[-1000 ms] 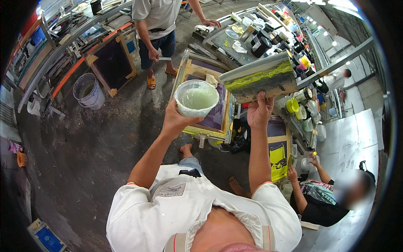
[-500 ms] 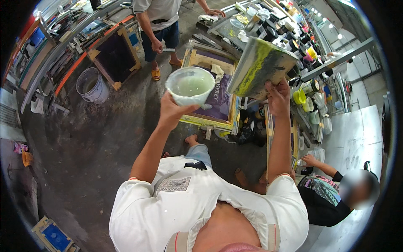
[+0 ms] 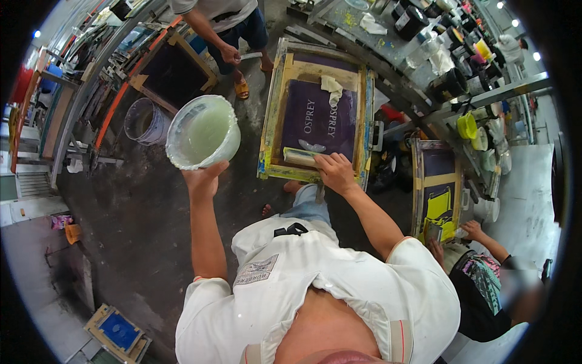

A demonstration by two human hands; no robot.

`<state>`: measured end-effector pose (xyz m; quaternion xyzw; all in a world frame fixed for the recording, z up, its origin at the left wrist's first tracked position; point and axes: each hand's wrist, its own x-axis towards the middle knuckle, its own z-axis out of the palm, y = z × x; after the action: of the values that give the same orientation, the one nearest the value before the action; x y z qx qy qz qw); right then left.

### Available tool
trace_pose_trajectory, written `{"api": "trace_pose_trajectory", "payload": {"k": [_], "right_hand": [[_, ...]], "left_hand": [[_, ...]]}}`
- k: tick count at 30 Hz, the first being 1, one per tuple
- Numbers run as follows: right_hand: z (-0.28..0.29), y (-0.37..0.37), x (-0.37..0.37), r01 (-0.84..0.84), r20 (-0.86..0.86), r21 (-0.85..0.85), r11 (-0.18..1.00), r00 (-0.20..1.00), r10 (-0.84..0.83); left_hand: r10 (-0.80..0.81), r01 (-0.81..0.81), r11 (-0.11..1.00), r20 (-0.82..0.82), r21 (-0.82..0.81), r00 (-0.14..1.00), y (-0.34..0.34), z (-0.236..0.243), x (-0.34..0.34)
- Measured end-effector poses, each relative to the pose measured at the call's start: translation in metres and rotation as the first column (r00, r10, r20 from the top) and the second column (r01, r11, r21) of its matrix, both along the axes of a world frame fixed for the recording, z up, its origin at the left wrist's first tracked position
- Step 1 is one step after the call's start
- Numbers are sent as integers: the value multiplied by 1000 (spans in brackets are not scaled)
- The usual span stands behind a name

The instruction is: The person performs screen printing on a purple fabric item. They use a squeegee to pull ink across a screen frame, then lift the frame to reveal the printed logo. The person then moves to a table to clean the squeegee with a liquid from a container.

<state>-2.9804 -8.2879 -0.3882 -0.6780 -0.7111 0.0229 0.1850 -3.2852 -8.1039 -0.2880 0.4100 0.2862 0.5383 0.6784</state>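
My left hand [image 3: 205, 181] grips a whitish plastic tub [image 3: 228, 145] from below and holds it tilted, left of a screen printing frame [image 3: 367, 115]. Pale green liquid [image 3: 210, 128] lies inside. My right hand [image 3: 336, 172] is closed on a squeegee [image 3: 299, 157], set down near the close end of the frame's dark purple mesh [image 3: 297, 115]. Just beyond the squeegee is a pale wet blob [image 3: 311, 146]. A crumpled off-white cloth or tape piece [image 3: 332, 91] sits on the far right of the mesh, beside light lettering.
Another person [image 3: 224, 36] stands beyond the frame, holding a strip-like tool. A co-worker [image 3: 479, 285] works at a yellow-marked screen [image 3: 439, 206] on the right. A rack of tubs [image 3: 448, 85] stands far right; a bucket [image 3: 145, 121] and leaning screen [image 3: 173, 76] are left.
My right hand has lowered the squeegee from the air onto the near part of the screen. My left hand has carried the tub leftward, away from above the frame.
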Motion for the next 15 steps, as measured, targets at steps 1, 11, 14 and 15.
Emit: {"api": "trace_pose_trajectory", "payload": {"k": [1,11,14,15], "right_hand": [[-4,11,3,-3,3,14,1000,1000,3],[-40,77,35,29,49,35,999,998,-31],[-41,76,44,-11,64,-40,999,998,14],[-41,72,46,-33,62,-41,999,997,35]], "left_hand": [[17,-17,1000,-16,-11,1000,4,-3,0],[51,-54,992,-28,-116,998,32,-22,25],[45,-42,990,21,-136,999,36,-31,31],[35,-31,988,24,-149,999,38,-34,33]]}}
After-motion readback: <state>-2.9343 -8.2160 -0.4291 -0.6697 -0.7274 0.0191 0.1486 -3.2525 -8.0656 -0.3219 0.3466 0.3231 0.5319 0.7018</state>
